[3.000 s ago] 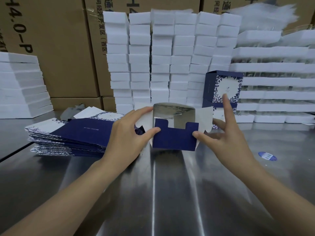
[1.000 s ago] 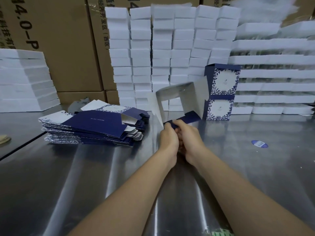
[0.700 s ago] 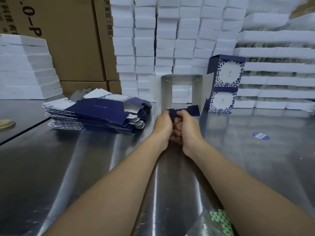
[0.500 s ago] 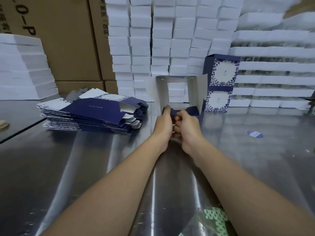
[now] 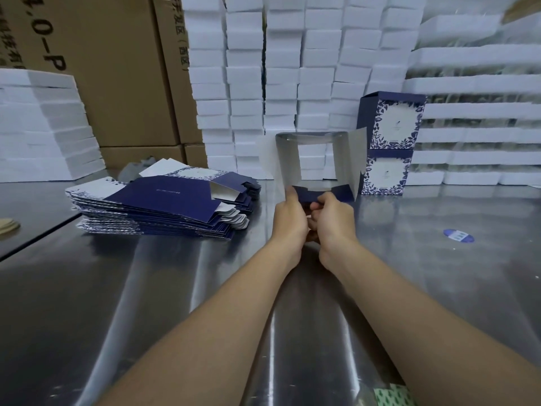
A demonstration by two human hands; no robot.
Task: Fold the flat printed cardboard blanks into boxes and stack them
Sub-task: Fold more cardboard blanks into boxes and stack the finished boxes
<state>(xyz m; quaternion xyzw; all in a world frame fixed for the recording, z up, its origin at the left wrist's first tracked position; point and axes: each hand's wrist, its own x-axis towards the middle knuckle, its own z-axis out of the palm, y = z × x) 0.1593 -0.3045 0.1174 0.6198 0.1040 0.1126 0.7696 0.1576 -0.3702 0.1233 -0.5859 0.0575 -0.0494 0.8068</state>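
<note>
View from a head-worn camera looking down two bare forearms stretched across a shiny steel table [image 5: 175, 288]. Both hands meet at the near bottom edge of a half-formed box [image 5: 288, 162], a blank opened into a square sleeve that stands on the table with its silver lining facing the camera and both ends open, so the white stacks behind show through it. The left hand [image 5: 289, 221] pinches a navy bottom flap [image 5: 307, 196] with the thumb on top, and the right hand [image 5: 333, 221] has its fingers curled tight against the same flaps just beside it; the hands touch each other. They appear to be tucking the bottom flaps together to lock the base, which would explain why the sleeve is braced against the table. A side flap sticks out unfolded on each side of the sleeve. To the left, near the hands, lies a thick pile of flat blanks [image 5: 164, 206], navy with white leaf print, within easy reach for the next box. Just right of the sleeve, two finished boxes [image 5: 392, 124] sit one on top of the other, the start of the stack. White foam blocks [image 5: 281, 68] and brown cartons [image 5: 117, 83] fill the background. The top end is not yet closed
</note>
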